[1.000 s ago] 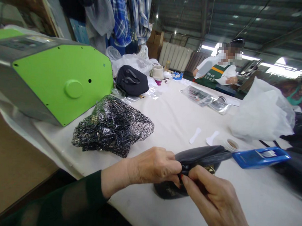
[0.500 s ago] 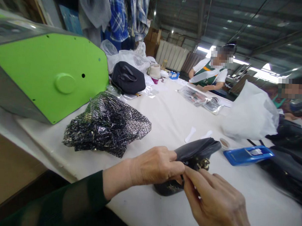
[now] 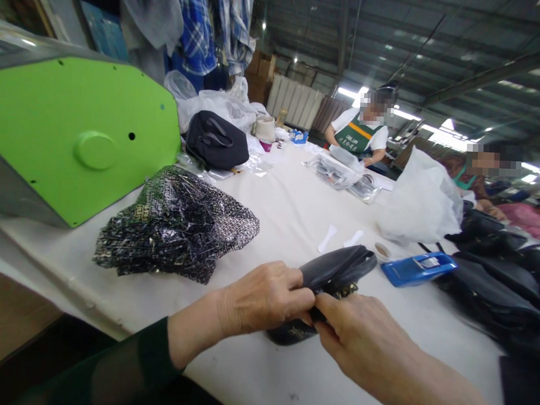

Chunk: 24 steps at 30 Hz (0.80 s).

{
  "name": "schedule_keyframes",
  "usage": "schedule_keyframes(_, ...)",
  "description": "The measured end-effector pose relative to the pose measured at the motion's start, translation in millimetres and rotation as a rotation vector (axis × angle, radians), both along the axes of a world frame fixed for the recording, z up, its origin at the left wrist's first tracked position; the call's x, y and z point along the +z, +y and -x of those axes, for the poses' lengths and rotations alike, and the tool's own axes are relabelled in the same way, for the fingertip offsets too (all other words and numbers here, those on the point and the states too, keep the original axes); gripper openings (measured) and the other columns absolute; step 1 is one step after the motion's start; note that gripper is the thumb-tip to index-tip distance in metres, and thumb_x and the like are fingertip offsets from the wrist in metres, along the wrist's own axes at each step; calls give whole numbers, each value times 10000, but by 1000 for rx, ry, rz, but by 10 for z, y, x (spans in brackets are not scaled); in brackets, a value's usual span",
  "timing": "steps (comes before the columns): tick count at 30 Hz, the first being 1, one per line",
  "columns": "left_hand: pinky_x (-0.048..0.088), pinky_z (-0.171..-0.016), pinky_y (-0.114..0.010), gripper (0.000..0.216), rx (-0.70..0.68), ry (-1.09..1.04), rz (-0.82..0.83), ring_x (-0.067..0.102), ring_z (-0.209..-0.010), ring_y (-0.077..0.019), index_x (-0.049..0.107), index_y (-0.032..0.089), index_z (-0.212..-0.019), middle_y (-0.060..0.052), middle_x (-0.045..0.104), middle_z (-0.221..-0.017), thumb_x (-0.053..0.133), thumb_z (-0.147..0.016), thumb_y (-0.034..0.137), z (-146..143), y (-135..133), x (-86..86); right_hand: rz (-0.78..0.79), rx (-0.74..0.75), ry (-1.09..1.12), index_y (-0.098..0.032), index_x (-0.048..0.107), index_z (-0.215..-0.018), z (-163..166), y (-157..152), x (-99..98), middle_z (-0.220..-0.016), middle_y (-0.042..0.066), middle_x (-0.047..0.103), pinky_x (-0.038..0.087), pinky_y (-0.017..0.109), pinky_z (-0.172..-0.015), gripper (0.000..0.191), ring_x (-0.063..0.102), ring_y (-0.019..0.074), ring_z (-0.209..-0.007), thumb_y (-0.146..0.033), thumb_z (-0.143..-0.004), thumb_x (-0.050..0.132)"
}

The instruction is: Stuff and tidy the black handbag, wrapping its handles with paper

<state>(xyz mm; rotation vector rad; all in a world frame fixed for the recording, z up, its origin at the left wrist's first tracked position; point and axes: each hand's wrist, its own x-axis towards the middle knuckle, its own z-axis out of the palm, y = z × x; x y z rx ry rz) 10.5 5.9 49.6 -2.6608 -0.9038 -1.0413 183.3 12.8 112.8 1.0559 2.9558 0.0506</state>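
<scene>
Head view: 1 black pouch [image 3: 339,268] rested on the white table [image 3: 296,215], its near end pinched by left hand [image 3: 266,298] and right hand [image 3: 362,344], both closed on it. It looked soft, light and pliable, and was best held at that clasp edge. Blue tray [image 3: 417,268] lay just beyond the grip.

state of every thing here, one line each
purse: flap up, pinched by both hands
left hand: fingers shut on purse
right hand: fingers shut on purse
patterned bag: crumpled, in clear wrap
black bag: lying on table
white sack: puffed up, upright
blue tray: lying flat
</scene>
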Motion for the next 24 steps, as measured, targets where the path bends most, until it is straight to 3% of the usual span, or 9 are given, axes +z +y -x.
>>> schedule_keyframes(3, 502, -605, -320, 309, 51, -182, 78, 556, -707, -198, 589, 141, -857, -95, 576, -841, 387, -933, 363, -68, -140, -114, 109, -77, -18, -168, 584, -551, -11, 31, 2, -519, 20, 647, 194, 247, -445, 153, 581, 157, -459, -72, -670, 584)
schedule_keyframes(5, 527, -736, -351, 261, 79, -339, 151, 557, -884, -228, 544, 114, -1029, -146, 539, -1022, 466, -899, 327, -141, -243, -228, 89, -86, 31, -168, 579, -561, -37, 12, -39, -514, 12, 639, 205, 246, -440, 149, 578, 149, -456, -69, -671, 578)
schedule_keyframes(7, 515, -833, -376, 336, 110, -443, 178, 526, -1001, -249, 470, 98, -1149, -170, 493, -1110, 507, -875, 288, -215, -318, -327, -11, -45, 105, -167, 590, -611, -69, -36, -111, -492, 11, 631, 205, 264, -426, 140, 570, 153, -409, -67, -692, 536)
schedule_keyframes(10, 519, -829, -415, 406, 177, -435, 131, 524, -1011, -270, 422, 116, -1211, -179, 475, -1143, 531, -860, 289, -286, -354, -367, -233, 49, 215, -141, 605, -720, -102, -127, -230, -451, 17, 605, 225, 289, -404, 222, 543, 160, -337, -41, -738, 408)
schedule_keyframes(13, 532, -752, -443, 388, 248, -290, 108, 554, -943, -285, 455, 147, -1182, -176, 494, -1134, 562, -832, 276, -294, -341, -270, -359, 108, 278, -99, 600, -814, -110, -187, -314, -472, 14, 605, 286, 279, -407, 283, 536, 150, -336, -7, -747, 341)
schedule_keyframes(17, 521, -761, -454, 320, 312, -151, 260, 556, -968, -299, 536, 164, -1048, -157, 525, -1138, 637, -749, 215, -281, -300, -43, -404, 110, 320, -74, 582, -895, -112, -205, -365, -507, 10, 610, 314, 285, -415, 282, 538, 160, -360, -18, -765, 338)
schedule_keyframes(21, 523, -710, -439, 110, 371, 8, 433, 585, -880, -282, 586, 180, -827, -111, 581, -1024, 638, -756, 247, -323, -216, 126, -342, 94, 415, -121, 576, -810, -115, -185, -377, -469, -12, 554, 332, 260, -411, 240, 510, 138, -357, -40, -777, 352)
schedule_keyframes(24, 528, -684, -433, 107, 401, 27, 402, 591, -818, -279, 579, 159, -782, -109, 595, -914, 622, -766, 255, -384, -164, 95, -226, 49, 484, -158, 538, -732, -119, -168, -376, -457, -33, 506, 324, 226, -388, 196, 479, 112, -353, -54, -770, 376)
